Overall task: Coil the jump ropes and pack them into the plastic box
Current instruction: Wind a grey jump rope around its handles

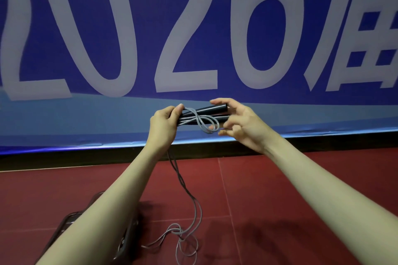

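Head view is showing both hands raised in front of a blue banner [150, 28] with large pale numerals. The left hand [164, 123] is gripping the near ends of 2 black handles [212, 112], which are lying side by side and pointing to the right. The right hand [239, 122] is touching the far ends of the handles with its upper fingers while its lower fingers are pinching a loop of the grey rope [204, 121], which is crossing over the handles between the 2 hands. Below the left hand, the rope is hanging down and lying in loose curls on the red floor [280, 200]. A dark-framed plastic box [127, 234] is sitting on the floor beside those curls, partly hidden by the left forearm.
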Motion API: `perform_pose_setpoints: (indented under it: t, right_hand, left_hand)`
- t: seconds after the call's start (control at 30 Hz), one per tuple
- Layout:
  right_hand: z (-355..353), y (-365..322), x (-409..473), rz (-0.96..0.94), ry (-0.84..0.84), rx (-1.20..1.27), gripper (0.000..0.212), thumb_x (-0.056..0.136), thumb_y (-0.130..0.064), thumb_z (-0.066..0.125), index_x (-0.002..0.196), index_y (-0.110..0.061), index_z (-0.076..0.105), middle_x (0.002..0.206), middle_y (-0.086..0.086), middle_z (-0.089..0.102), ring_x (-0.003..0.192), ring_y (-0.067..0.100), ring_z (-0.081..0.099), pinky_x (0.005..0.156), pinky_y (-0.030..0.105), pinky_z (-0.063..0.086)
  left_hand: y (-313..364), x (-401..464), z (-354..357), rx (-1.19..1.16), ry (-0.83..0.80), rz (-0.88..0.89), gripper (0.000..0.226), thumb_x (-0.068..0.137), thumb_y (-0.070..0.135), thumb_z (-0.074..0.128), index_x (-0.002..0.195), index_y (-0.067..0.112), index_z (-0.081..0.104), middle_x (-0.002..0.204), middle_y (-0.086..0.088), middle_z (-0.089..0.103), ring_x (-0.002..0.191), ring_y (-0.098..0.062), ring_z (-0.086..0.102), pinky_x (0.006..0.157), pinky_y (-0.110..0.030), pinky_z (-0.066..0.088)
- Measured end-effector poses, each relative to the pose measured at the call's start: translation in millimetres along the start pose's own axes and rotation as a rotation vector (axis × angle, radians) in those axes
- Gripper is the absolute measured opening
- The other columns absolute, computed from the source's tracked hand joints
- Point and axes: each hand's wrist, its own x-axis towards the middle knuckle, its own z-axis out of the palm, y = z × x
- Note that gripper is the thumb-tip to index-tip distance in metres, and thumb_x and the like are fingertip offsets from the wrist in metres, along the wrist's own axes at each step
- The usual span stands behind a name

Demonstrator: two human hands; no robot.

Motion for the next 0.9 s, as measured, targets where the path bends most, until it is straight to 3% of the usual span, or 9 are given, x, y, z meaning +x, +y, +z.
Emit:
perform_pose_setpoints:
  t: [0.07, 0.13, 0.27, 0.4, 0.5, 0.6, 0.73, 0.83, 0.9]
  right_hand:
    - [0, 5, -1, -0.112, 0.009, -0.280, 0.067, 0.081, 0.021, 0.051, 0.130, -0.025, 0.049, 0.117, 0.003, 0.059, 0.103, 0.015, 0.064, 0.080, 0.030, 0.054]
    - [2, 10, -2, -0.188, 0.017, -0.417, 0.069, 0.080, 0.015, 0.061, 0.127, -0.033, 0.047, 0.116, -0.001, 0.058, 0.106, 0.012, 0.063, 0.087, 0.034, 0.054]
    - [13, 22, -1, -0.355, 0.182, -0.565, 0.036, 0.083, -0.009, 0.074, 0.109, -0.026, 0.055, 0.106, -0.006, 0.057, 0.101, 0.009, 0.058, 0.086, 0.028, 0.049]
    - [22, 27, 3, -0.458, 0.338, -0.531, 0.003, 0.095, -0.018, 0.060, 0.093, -0.016, 0.059, 0.091, -0.002, 0.052, 0.084, 0.016, 0.058, 0.073, 0.031, 0.052]
    - [26, 29, 4, -0.470, 0.454, -0.457, 0.009, 0.099, -0.014, 0.051, 0.091, -0.016, 0.055, 0.089, 0.009, 0.055, 0.074, 0.018, 0.058, 0.063, 0.016, 0.046]
    - [29, 28, 5, -0.416, 0.569, -0.347, 0.018, 0.099, -0.015, 0.052, 0.091, -0.026, 0.040, 0.084, 0.005, 0.056, 0.059, 0.012, 0.058, 0.057, 0.027, 0.050]
    - [23, 28, 3, -0.359, 0.502, -0.353, 0.022, 0.099, -0.016, 0.050, 0.112, -0.032, 0.043, 0.082, 0.005, 0.055, 0.056, 0.016, 0.050, 0.055, 0.036, 0.047]
    - [18, 31, 5, -0.327, 0.460, -0.397, 0.004, 0.100, -0.022, 0.049, 0.102, -0.025, 0.049, 0.076, 0.003, 0.050, 0.065, 0.018, 0.044, 0.060, 0.040, 0.042]
    - [17, 33, 7, -0.276, 0.464, -0.383, 0.005, 0.100, -0.024, 0.047, 0.097, -0.021, 0.047, 0.076, 0.005, 0.048, 0.068, 0.018, 0.042, 0.063, 0.038, 0.040]
  left_hand:
    - [-2, 0, 1, -0.018, -0.004, -0.056, 0.046, 0.099, 0.038, 0.049, 0.065, 0.008, 0.041, 0.055, -0.002, 0.030, 0.051, -0.016, 0.024, 0.052, -0.033, 0.022]
    - [-1, 0, 4, -0.034, -0.004, -0.100, 0.046, 0.098, 0.039, 0.049, 0.065, 0.008, 0.040, 0.053, 0.000, 0.029, 0.050, -0.016, 0.023, 0.051, -0.032, 0.022]
    - [1, -1, 7, -0.053, -0.002, -0.165, 0.051, 0.098, 0.041, 0.048, 0.070, -0.002, 0.050, 0.053, -0.001, 0.029, 0.050, -0.017, 0.024, 0.052, -0.033, 0.023]
    - [6, -2, 9, -0.102, -0.004, -0.187, 0.048, 0.098, 0.041, 0.048, 0.069, 0.003, 0.048, 0.054, -0.003, 0.028, 0.050, -0.017, 0.023, 0.052, -0.032, 0.022]
    - [13, -7, 12, -0.054, -0.001, -0.116, 0.046, 0.100, 0.038, 0.047, 0.068, 0.005, 0.043, 0.059, -0.007, 0.031, 0.054, -0.017, 0.025, 0.050, -0.028, 0.023]
    - [18, -11, 16, -0.026, 0.029, -0.045, 0.045, 0.100, 0.033, 0.047, 0.065, 0.007, 0.037, 0.059, -0.007, 0.031, 0.054, -0.015, 0.025, 0.045, -0.022, 0.021]
    - [17, -13, 15, -0.011, 0.039, -0.005, 0.047, 0.100, 0.031, 0.049, 0.062, 0.010, 0.032, 0.056, -0.004, 0.029, 0.051, -0.011, 0.021, 0.045, -0.022, 0.022]
    - [12, -14, 14, 0.009, 0.026, 0.007, 0.048, 0.100, 0.030, 0.049, 0.060, 0.012, 0.030, 0.055, -0.004, 0.029, 0.052, -0.013, 0.022, 0.045, -0.022, 0.022]
    - [10, -15, 14, 0.014, 0.017, 0.010, 0.049, 0.100, 0.030, 0.049, 0.059, 0.012, 0.030, 0.055, -0.005, 0.030, 0.052, -0.014, 0.022, 0.045, -0.022, 0.022]
